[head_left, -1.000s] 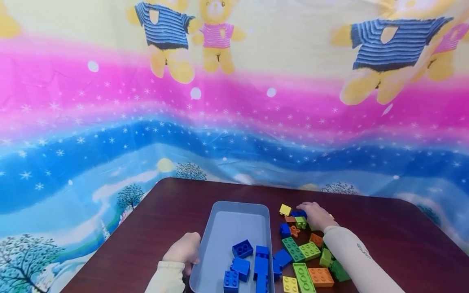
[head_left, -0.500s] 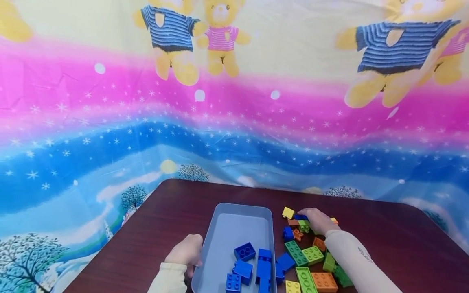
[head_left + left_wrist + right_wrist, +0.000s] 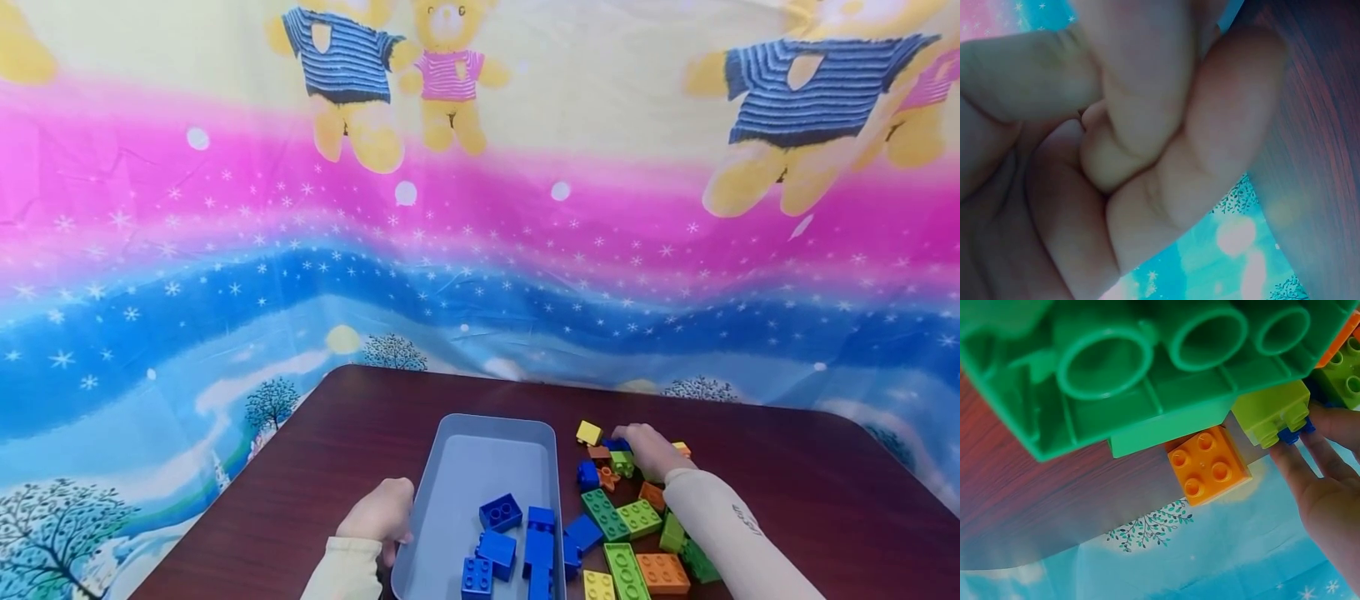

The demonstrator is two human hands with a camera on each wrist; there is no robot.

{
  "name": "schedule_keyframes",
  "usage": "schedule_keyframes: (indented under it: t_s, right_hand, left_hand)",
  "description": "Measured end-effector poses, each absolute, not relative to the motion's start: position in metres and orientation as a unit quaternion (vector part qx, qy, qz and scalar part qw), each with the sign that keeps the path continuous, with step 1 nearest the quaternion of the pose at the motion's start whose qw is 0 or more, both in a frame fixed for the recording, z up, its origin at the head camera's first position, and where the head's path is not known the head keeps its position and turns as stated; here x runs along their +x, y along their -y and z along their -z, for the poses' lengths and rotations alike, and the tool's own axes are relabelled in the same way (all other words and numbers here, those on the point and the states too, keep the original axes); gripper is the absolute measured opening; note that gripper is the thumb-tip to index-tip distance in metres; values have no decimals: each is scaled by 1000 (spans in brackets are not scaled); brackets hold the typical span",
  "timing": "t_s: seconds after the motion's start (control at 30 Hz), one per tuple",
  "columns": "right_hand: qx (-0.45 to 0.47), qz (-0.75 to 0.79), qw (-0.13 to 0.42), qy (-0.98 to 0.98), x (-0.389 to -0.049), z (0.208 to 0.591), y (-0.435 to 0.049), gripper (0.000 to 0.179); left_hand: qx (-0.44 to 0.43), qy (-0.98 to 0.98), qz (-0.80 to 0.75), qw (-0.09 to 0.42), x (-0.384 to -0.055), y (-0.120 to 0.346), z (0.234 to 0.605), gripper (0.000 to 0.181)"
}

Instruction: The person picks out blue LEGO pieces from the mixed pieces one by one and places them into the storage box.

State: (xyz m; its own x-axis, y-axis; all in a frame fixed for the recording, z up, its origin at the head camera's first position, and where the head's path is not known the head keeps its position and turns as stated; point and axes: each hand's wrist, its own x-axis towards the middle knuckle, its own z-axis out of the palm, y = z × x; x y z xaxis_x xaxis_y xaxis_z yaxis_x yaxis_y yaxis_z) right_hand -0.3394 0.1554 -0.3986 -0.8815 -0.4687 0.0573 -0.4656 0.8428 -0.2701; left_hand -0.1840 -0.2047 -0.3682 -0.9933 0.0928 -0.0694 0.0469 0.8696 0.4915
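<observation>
In the head view my left hand [image 3: 377, 512] grips the left rim of a grey-blue tray [image 3: 461, 467]; its fingers look curled in the left wrist view. Several blue building bricks [image 3: 497, 552] lie in the tray's near half. My right hand [image 3: 652, 452] is at the far end of the loose bricks, its fingertips on a blue brick [image 3: 617, 446] that they partly cover. In the right wrist view the fingers reach around this brick, close against a lime-green brick [image 3: 1275, 409].
Loose bricks lie right of the tray: a green one [image 3: 605, 514], an orange one [image 3: 663, 573], a yellow one [image 3: 588, 432], and blue ones [image 3: 583, 532] against the tray's right side. A patterned cloth [image 3: 480, 275] hangs behind the dark table [image 3: 780, 467].
The head view has shifted slightly. Both hands remain in the same places, the left at the tray and the right at the blue brick.
</observation>
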Motion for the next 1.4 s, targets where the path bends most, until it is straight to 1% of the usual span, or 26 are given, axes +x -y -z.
schedule_keyframes:
  t_s: [0.37, 0.67, 0.83, 1.1, 1.4]
  right_hand:
    - [-260, 94, -34, -960, -333, 398, -156, 35]
    - [-260, 56, -74, -961, -329, 394, -154, 40]
    - [-266, 34, -89, -959, -326, 391, -152, 40]
    - [-267, 9, -116, -957, -325, 390, -151, 41]
    - [-273, 2, -161, -948, -321, 390, -151, 44]
  left_hand:
    - [31, -967, -247, 48, -184, 204, 368, 25]
    - [30, -968, -243, 55, -185, 204, 369, 26]
    - [26, -968, -242, 64, -186, 204, 370, 26]
    - [35, -968, -244, 53, -185, 205, 371, 24]
    - [37, -968, -242, 56, -184, 205, 370, 24]
